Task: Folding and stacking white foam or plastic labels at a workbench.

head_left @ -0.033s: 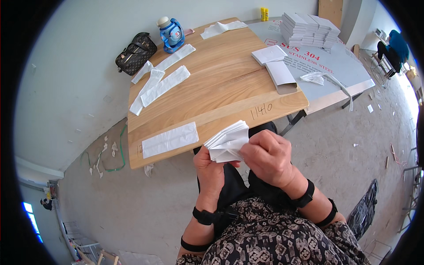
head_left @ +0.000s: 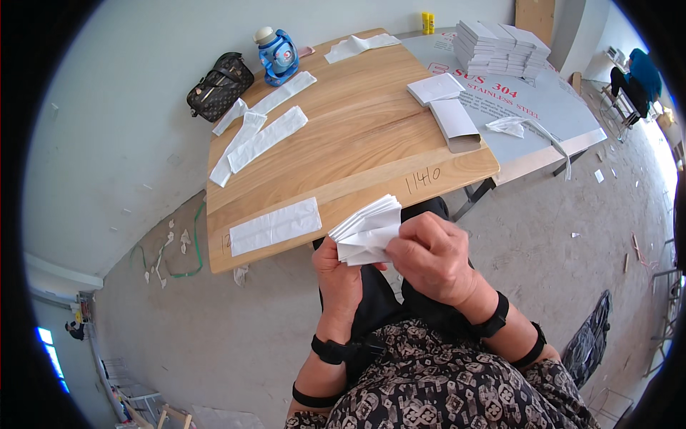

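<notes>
Over my lap, just off the table's front edge, I hold a stack of folded white paper (head_left: 369,227) whose edges fan out at the upper left. My left hand (head_left: 339,275) is closed round its lower left side, thumb in front. The fingers of my right hand (head_left: 434,257) are curled and pinch the stack's right edge. A flat white paper strip (head_left: 276,226) lies near the front left corner of the wooden table (head_left: 350,143).
More white paper strips (head_left: 268,134) lie at the table's left. A blue bottle (head_left: 278,57) and dark handbag (head_left: 220,87) stand behind them. White boxes (head_left: 455,121) lie at the right. A grey side table (head_left: 557,107) bears stacked white boxes (head_left: 500,48). Another person (head_left: 638,82) sits far right.
My hands and the paper stack have shifted very slightly to the left. Both hands keep their hold, and the things on the tables have not moved.
</notes>
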`<act>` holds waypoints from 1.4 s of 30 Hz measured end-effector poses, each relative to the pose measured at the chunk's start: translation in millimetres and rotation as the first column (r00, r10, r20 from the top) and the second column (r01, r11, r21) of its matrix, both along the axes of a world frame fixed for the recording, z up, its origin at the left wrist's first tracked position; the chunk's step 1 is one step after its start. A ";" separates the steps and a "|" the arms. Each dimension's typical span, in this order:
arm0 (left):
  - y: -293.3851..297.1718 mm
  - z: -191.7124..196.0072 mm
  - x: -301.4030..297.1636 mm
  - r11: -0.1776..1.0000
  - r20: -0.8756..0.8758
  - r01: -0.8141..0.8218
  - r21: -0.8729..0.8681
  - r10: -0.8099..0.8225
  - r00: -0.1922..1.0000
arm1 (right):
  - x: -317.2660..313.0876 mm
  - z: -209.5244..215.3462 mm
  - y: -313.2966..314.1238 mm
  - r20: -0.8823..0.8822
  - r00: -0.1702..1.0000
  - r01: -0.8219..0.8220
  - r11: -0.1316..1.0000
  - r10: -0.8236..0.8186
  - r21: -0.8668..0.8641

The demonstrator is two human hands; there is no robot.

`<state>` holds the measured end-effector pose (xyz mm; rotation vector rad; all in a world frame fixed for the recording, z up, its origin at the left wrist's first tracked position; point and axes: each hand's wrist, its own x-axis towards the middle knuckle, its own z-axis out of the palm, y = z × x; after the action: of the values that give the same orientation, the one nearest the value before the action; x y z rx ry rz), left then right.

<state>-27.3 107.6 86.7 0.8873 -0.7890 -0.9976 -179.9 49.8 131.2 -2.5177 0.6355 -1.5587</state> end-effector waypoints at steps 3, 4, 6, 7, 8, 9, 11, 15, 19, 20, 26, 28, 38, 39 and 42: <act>0.4 2.4 -4.2 0.997 -0.018 -0.068 -0.032 0.068 0.998 | 3.3 -0.6 1.1 0.008 0.994 -0.114 0.992 0.113 0.050; 0.6 2.7 -4.5 0.997 -0.018 -0.069 -0.032 0.068 0.997 | 2.9 -2.4 0.5 0.051 0.988 -0.150 0.984 0.146 0.096; 0.5 3.3 -4.7 0.999 -0.041 -0.042 -0.031 0.041 0.998 | 1.8 -1.8 1.6 0.093 0.980 -0.187 0.973 0.175 0.138; 0.8 3.5 -3.0 0.999 -0.041 -0.043 -0.032 0.042 0.998 | 1.0 0.4 4.6 0.130 0.985 -0.139 0.964 0.112 0.228; 1.0 3.7 -0.9 1.000 -0.032 -0.003 -0.002 0.003 0.999 | -0.2 1.9 6.3 0.159 0.986 -0.092 0.944 0.043 0.318; 1.1 3.9 0.1 0.999 -0.023 0.037 0.029 -0.036 0.999 | 0.3 2.7 6.4 0.159 0.986 -0.091 0.944 0.042 0.317; 1.6 4.9 -0.7 0.998 0.008 0.039 0.044 -0.039 0.999 | 3.3 3.9 6.5 0.211 0.974 -0.017 0.908 -0.079 0.419; 1.4 6.7 -2.2 0.998 -0.017 0.045 0.047 -0.044 0.999 | 6.4 0.1 2.6 0.214 0.970 0.027 0.930 -0.112 0.367; 1.0 5.7 -1.6 0.998 -0.007 0.042 0.053 -0.041 0.999 | 8.5 -3.7 1.0 0.177 0.976 0.069 0.955 -0.124 0.288; 1.2 5.0 -1.2 0.998 -0.007 0.044 0.050 -0.044 0.999 | 8.8 -4.0 0.9 0.174 0.977 0.072 0.959 -0.124 0.276; 1.3 6.8 -2.1 0.997 -0.011 0.054 0.054 -0.054 0.998 | 8.3 -1.5 0.1 0.154 0.978 0.096 0.962 -0.138 0.256; 1.0 6.7 -2.3 0.997 -0.009 0.058 0.054 -0.058 0.998 | 7.5 -0.8 -0.6 0.144 0.979 0.105 0.964 -0.143 0.246; 1.2 4.6 -0.9 0.998 -0.006 0.043 0.051 -0.042 0.999 | -0.6 2.2 1.2 0.020 0.993 0.111 0.987 -0.114 0.118; 1.1 3.4 -0.2 0.998 0.001 0.043 0.049 -0.043 0.999 | -0.5 2.8 1.3 0.021 0.993 0.111 0.987 -0.114 0.118; -0.5 1.7 -0.4 1.000 -0.039 0.015 0.010 -0.015 0.999 | 0.5 1.2 1.1 0.062 0.998 0.010 0.999 -0.012 0.032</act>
<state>-27.7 107.1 88.5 0.8697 -0.7594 -1.0299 -179.4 50.8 132.4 -2.4366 0.6619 -1.6100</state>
